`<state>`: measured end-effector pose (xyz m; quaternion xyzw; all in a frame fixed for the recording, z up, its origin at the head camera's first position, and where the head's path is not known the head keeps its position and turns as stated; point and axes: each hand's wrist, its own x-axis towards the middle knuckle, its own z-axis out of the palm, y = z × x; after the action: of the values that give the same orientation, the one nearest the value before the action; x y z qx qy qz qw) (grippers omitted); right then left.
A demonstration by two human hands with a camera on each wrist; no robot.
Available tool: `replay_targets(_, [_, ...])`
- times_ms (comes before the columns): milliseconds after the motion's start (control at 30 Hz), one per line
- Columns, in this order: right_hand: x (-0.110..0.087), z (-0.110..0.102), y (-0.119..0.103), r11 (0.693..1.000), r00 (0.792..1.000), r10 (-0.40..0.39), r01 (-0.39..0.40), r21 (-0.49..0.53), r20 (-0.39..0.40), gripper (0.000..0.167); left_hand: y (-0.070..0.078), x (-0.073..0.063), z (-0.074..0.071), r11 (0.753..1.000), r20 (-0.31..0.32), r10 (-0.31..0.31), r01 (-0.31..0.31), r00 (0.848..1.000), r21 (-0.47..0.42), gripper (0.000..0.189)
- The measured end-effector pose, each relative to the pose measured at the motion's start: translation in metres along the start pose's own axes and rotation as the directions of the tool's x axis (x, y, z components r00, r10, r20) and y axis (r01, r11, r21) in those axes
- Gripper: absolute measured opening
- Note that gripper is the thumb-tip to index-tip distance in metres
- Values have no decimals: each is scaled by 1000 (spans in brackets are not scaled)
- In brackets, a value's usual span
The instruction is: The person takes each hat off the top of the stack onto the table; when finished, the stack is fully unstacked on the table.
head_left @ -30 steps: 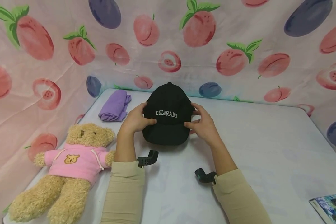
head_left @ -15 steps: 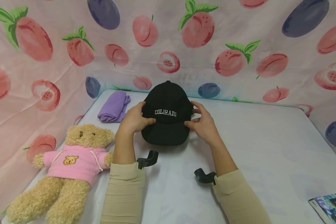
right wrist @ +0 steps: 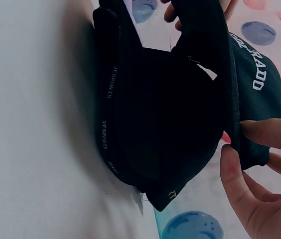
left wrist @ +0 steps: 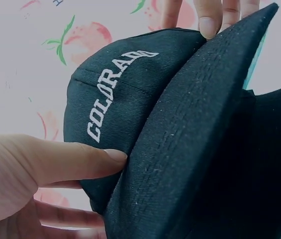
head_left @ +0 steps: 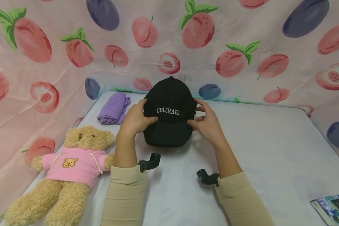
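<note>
A black baseball cap (head_left: 169,97) with white COLORADO lettering is held upright at the middle of the white bed surface, its brim toward me. My left hand (head_left: 134,118) grips its left side, thumb on the front where crown meets brim. On the opposite side my right hand (head_left: 208,121) pinches the cap near the brim's end. In the left wrist view the left thumb presses the crown (left wrist: 120,84) beside the brim (left wrist: 180,134). Under the brim, the right wrist view shows a dark hollow (right wrist: 155,114) edged by a lettered band. Some left fingers are hidden behind the cap.
A teddy bear (head_left: 70,168) in a pink hoodie lies at the left. Behind it sits a folded purple cloth (head_left: 114,107). A small book (head_left: 331,208) is at the lower right. Fruit-print curtains (head_left: 169,34) hang at the back and sides.
The cap's crown has risen slightly, while its brim stays near the same height. Both hands have moved up slightly with it, keeping their grip. The head view has shifted a little.
</note>
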<state>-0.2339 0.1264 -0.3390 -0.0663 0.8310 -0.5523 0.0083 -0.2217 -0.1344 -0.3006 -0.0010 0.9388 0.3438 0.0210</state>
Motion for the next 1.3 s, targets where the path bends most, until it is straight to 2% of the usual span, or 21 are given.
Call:
replay_targets(267, [-1, -7, -3, 1000, 1000, 7, -7, 7, -7, 88, 7, -2, 2, 1000, -21, 19, -19, 1000, 3, 86])
replay_targets(567, [-1, -20, -6, 1000, 999, -25, 25, 9, -24, 88, 17, -2, 3, 998, -66, 60, -61, 996, -15, 86])
replay_targets(1300, [-11, -50, -10, 1000, 998, -20, 19, -13, -53, 91, 41, -3, 22, 987, -140, 146, -154, 979, -43, 85])
